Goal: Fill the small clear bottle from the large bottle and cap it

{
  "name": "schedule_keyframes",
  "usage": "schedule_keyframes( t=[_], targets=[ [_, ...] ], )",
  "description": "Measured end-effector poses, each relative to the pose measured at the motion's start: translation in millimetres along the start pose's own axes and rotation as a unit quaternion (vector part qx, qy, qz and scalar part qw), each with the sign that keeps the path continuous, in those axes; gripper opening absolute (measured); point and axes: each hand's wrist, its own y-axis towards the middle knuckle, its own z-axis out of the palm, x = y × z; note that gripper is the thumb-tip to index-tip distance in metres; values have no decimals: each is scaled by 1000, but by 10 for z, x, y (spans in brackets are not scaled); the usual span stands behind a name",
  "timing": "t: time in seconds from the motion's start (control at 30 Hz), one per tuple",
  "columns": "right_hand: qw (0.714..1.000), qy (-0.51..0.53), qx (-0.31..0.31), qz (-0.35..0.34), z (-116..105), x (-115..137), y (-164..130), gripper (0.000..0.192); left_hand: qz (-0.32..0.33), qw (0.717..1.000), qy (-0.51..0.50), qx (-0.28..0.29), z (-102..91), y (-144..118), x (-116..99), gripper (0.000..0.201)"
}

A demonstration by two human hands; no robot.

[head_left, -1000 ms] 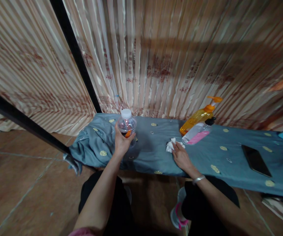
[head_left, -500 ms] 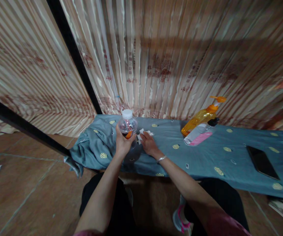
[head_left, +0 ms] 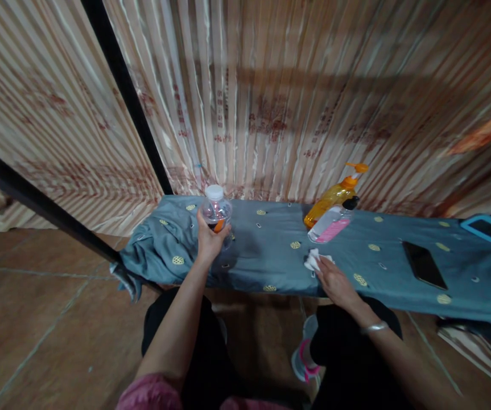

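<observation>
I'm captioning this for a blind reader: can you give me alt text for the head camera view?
The left hand grips a clear bottle upright while the right hand presses a white tissue on a blue-grey cloth. Two pump bottles and a phone lie further right.

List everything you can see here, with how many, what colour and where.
Small bottle: one, clear with white cap, some dark liquid and an orange label, held upright over the left part of the cloth.
Tissue: one, white, crumpled, on the cloth under the right hand's fingers.
Pump bottle: one, orange, at the back of the cloth.
Flip-cap bottle: one, clear with pink label and black cap, in front of the pump bottle.
Phone: one, black, flat on the cloth to the right.
Tablet: one, blue-edged, far right.
Cloth: one, grey-blue with yellow motifs, covering the low surface.
Curtain: striped beige, behind.
Left hand: grips the small bottle.
Right hand: rests on the tissue.
</observation>
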Motion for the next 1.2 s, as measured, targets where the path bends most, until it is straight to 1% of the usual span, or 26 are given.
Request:
schedule_keyframes(
  t=[0.07,0.1,0.17,0.2,0.27,0.37,0.43,0.5,0.53,0.57,0.63,0.67,0.73,0.8,0.87,0.97,1.07,1.13,1.2],
  targets=[
    [999,-14,-12,49,4,-110,-28,49,-4,1000,7,-2,-7,-7,-16,92],
    [998,-17,-16,65,28,-96,-2,48,-6,1000,8,-3,-10,-11,-23,92],
    [996,-16,-23,79,123,56,134,48,-9,1000,7,-5,-12,-16,-30,93],
    [996,-13,-23,81,191,185,239,47,-10,1000,7,-6,-12,-18,-30,94],
    [997,-3,-15,74,346,526,501,43,-15,1000,7,-5,-10,-21,-26,95],
    [999,19,3,41,547,1174,888,38,-13,1000,1,-2,-5,-20,-16,94],
    [999,38,18,-1,609,1622,1032,35,-6,1000,-3,2,0,-15,-6,93],
    [997,56,32,-49,604,2001,1039,36,-4,1000,-7,2,5,-8,10,93],
    [995,63,38,-67,581,2144,996,36,-6,1000,-8,1,8,-5,18,94],
    [993,71,41,-82,549,2245,930,36,-8,1000,-11,0,10,-3,27,94],
    [988,95,45,-115,468,2321,763,38,-8,1000,-15,1,11,0,40,95],
    [984,106,46,-133,423,2299,674,39,-6,1000,-15,1,10,0,42,96],
    [978,121,43,-163,327,2159,504,42,-5,1000,-11,0,6,-2,39,96],
    [977,119,38,-175,227,1928,344,44,-10,1000,-5,0,-1,-6,30,96],
    [979,106,34,-168,128,1635,181,44,-12,1000,-4,1,-8,-10,24,95],
    [989,66,16,-134,16,1089,-67,44,-4,1000,-4,2,-17,-14,24,95],
    [997,17,-21,-66,-38,470,-239,45,-4,1000,-1,2,-21,-18,22,95],
    [1000,3,-30,-9,-43,106,-247,49,-3,1000,-2,2,-21,-21,13,94],
    [997,-5,-42,60,-13,-135,-136,51,-1,1000,-7,1,-18,-22,0,94]
  ],
)
